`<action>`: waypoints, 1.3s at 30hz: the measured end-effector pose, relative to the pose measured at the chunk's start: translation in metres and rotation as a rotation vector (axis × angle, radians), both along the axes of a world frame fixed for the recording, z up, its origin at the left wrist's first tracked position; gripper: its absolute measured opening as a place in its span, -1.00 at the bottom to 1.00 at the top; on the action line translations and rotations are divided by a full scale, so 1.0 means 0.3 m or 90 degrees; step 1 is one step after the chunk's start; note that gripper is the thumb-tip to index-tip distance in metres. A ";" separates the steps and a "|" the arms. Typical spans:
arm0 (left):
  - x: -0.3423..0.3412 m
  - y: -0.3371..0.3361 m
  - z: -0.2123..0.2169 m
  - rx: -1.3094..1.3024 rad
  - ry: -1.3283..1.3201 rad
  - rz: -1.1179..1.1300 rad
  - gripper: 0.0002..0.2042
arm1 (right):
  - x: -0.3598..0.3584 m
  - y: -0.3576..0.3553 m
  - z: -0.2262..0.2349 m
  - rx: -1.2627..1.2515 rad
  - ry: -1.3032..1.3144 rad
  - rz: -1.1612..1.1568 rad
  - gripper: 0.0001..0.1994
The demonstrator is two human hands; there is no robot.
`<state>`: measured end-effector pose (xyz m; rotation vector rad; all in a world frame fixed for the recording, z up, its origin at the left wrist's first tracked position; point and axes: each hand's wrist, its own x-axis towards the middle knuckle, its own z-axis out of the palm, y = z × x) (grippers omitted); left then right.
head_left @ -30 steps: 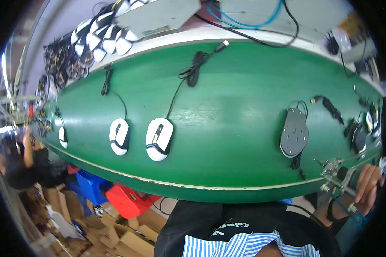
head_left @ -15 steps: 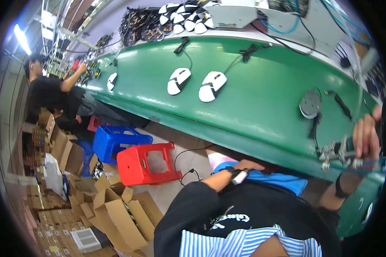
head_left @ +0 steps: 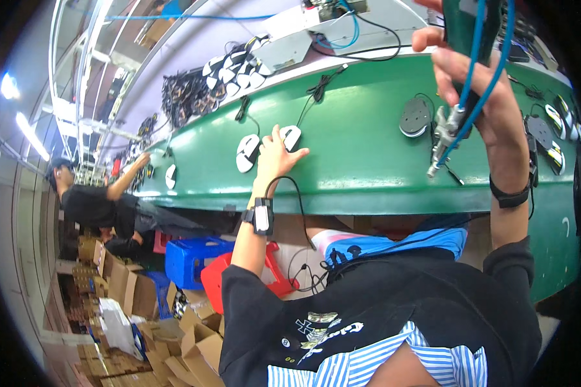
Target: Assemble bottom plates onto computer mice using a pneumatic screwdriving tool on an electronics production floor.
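My left hand (head_left: 277, 161) reaches over the green bench with its fingers apart, over a white computer mouse (head_left: 291, 138) that it partly hides. Whether the fingertips touch that mouse I cannot tell. A second white-and-black mouse (head_left: 246, 153) lies just left of the hand. Raised at the upper right, my right hand (head_left: 474, 77) is closed round a dark green tool (head_left: 471, 29). Blue hoses (head_left: 492, 90) run down past the wrist, and a metal fitting (head_left: 447, 132) hangs below the hand. Beyond that fitting, an upturned mouse (head_left: 415, 118) shows its grey underside.
More mice (head_left: 555, 122) lie at the bench's right end. Mouse shells (head_left: 235, 71) and dark cables (head_left: 187, 97) are heaped along the back. A co-worker (head_left: 90, 206) sits at the far left. Red (head_left: 223, 277) and blue (head_left: 193, 261) stools and cardboard boxes (head_left: 200, 345) stand below the bench.
My left hand has gone from my lap out to the mouse on the bench. My right hand has risen from the bench's right side, now holding the tool. The whole view has shifted.
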<state>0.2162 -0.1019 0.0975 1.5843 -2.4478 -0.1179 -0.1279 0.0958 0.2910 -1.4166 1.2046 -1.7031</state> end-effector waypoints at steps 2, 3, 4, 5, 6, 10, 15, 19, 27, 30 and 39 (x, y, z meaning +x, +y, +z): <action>-0.002 -0.063 -0.012 0.055 -0.045 -0.002 0.06 | 0.042 0.002 0.008 -0.043 -0.055 -0.039 -0.51; 0.019 -0.102 -0.029 0.092 -0.071 -0.024 0.04 | 0.036 -0.002 -0.001 -0.031 -0.051 -0.016 -0.50; 0.018 -0.130 -0.015 0.126 -0.098 -0.050 0.02 | 0.024 -0.003 -0.019 -0.021 -0.047 0.003 -0.48; 0.024 -0.154 -0.003 0.179 -0.100 -0.069 -0.07 | 0.020 -0.008 -0.039 -0.024 -0.047 0.000 -0.49; 0.026 -0.170 0.002 0.184 -0.098 -0.072 -0.07 | 0.019 -0.011 -0.048 -0.005 -0.059 -0.017 -0.49; -0.082 -0.125 0.061 0.492 0.187 -0.160 -0.25 | 0.013 -0.047 -0.102 0.008 -0.097 -0.035 -0.50; -0.277 0.181 -0.009 0.992 1.001 -0.120 -0.25 | 0.027 -0.169 -0.068 0.077 -0.066 0.070 -0.64; -0.436 0.344 -0.026 1.100 1.216 -0.075 -0.29 | 0.113 -0.261 0.032 0.077 -0.079 0.025 -0.80; -0.494 0.395 -0.135 1.132 1.356 -0.007 -0.36 | 0.140 -0.330 -0.059 -0.160 -0.121 0.129 -0.72; -0.501 0.408 -0.115 1.077 1.333 0.028 -0.34 | 0.187 -0.313 -0.094 -0.096 -0.228 0.063 -0.67; -0.513 0.406 -0.112 1.038 1.305 0.029 -0.35 | 0.208 -0.287 -0.099 0.020 -0.247 0.068 -0.62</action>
